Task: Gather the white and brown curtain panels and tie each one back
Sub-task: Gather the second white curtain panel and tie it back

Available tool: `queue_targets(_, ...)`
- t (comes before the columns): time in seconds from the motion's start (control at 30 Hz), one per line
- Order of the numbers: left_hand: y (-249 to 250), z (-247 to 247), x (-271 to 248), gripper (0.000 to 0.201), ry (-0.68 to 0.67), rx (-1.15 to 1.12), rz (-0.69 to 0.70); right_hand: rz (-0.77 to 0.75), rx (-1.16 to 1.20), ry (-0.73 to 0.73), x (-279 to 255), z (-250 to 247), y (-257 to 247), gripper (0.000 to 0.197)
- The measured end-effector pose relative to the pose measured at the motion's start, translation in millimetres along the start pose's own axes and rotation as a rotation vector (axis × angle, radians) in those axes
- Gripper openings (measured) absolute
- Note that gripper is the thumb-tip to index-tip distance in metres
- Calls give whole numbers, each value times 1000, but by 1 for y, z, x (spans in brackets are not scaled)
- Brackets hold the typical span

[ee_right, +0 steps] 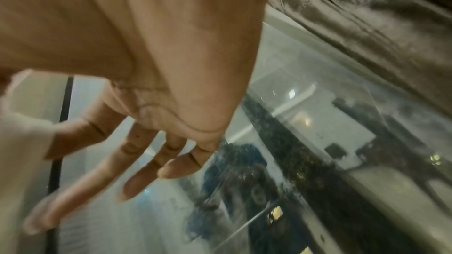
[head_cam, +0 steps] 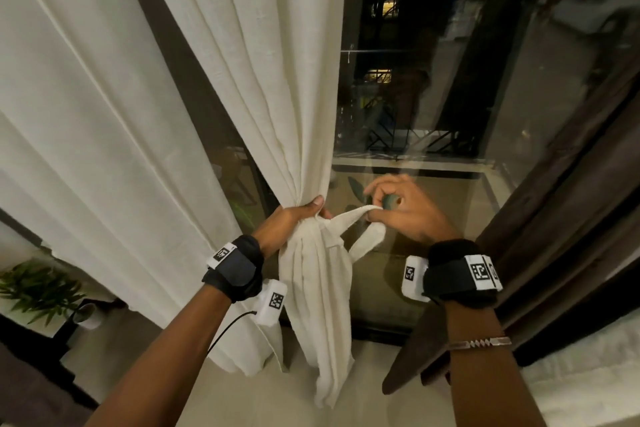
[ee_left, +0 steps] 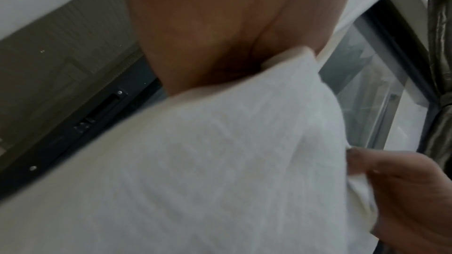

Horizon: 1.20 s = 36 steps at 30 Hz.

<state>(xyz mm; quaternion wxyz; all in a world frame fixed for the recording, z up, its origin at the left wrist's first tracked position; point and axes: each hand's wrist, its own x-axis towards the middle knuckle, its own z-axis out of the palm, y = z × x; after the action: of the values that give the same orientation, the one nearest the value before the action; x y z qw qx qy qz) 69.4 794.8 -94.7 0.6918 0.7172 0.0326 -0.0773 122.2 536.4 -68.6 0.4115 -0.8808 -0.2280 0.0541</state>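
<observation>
Both hands are working at one gathered white curtain panel (head_cam: 311, 135) in the head view: the left hand (head_cam: 294, 218) is clenching its bunched waist, and just beside that grip the right hand (head_cam: 405, 208) is pinching a white tie strip (head_cam: 349, 215) — its free end is hanging below. From the left wrist, white cloth is filling the palm. From the right wrist, three fingers (ee_right: 137, 179) are lying straight; a brown curtain panel (ee_right: 367, 13) is hanging beyond them.
</observation>
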Motion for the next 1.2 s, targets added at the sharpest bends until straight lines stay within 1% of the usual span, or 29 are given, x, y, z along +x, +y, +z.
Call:
queue_targets(0.1, -6, -4, -5, 35, -21, -39, -39, 26, 350, -10, -11, 7, 0, 21)
queue_targets(0.17, -7, -6, -9, 36, -15, -73, -46, 32, 478, -9, -13, 7, 0, 20)
queue_targets(0.23, -5, -8, -11, 39, -20, -80, -51, 27, 434, -2, -9, 5, -1, 17)
queue_targets(0.33, -1, -7, -14, 40, -27, -53, -39, 21, 311, 103, -1, -4, -2, 29)
queue_targets(0.4, 1, -5, -16, 38, -22, -13, -22, 19, 176, 111, 7, -8, -2, 28)
queue_targets(0.5, 2, 3, -19, 32, -48, 33, -19, -2, -69, 134, 26, 0, 7, 27)
queue_targets(0.57, 1, 10, -20, 23, -32, 54, -13, 13, -149, 113, 37, 11, 13, 27)
queue_targets(0.6, -1, 13, -20, 28, -7, 88, 11, 26, -177, 92, 41, 16, 12, 26)
queue_targets(0.7, -5, 25, -26, 73, 52, 194, 83, 35, -165, 99, 48, 27, 9, 32)
queue_targets(0.73, -6, 28, -28, 78, 60, 216, 104, 35, -130, 108, 47, 30, 5, 34)
queue_targets(0.83, -4, 29, -30, 79, 26, 230, 124, 33, -42, 132, 50, 40, 1, 31)
queue_targets(0.9, -4, 26, -28, 84, 49, 239, 137, 41, -7, 169, 54, 45, 1, 39)
queue_targets(0.93, -2, 24, -27, 79, 66, 247, 155, 48, -17, 184, 55, 46, 0, 40)
queue_targets(1.0, 1, 20, -26, 59, 107, 266, 198, 48, -42, 220, 56, 49, 1, 41)
queue_targets(1.03, -1, 16, -23, 54, 124, 266, 205, 35, -30, 248, 55, 50, 0, 42)
queue_targets(1.07, -2, 13, -21, 54, 150, 272, 198, 28, -4, 274, 53, 50, -3, 39)
queue_targets(1.1, -1, 12, -20, 53, 176, 293, 173, 16, 55, 272, 49, 50, -4, 32)
queue_targets(1.13, 1, 12, -19, 50, 192, 301, 143, 15, 139, 209, 44, 49, -8, 25)
queue_targets(1.17, 2, 10, -16, 44, 201, 295, 116, 20, 248, 87, 39, 47, -9, 23)
queue_targets(1.2, 4, 10, -13, 39, 207, 293, 104, 25, 370, -57, 32, 47, -9, 28)
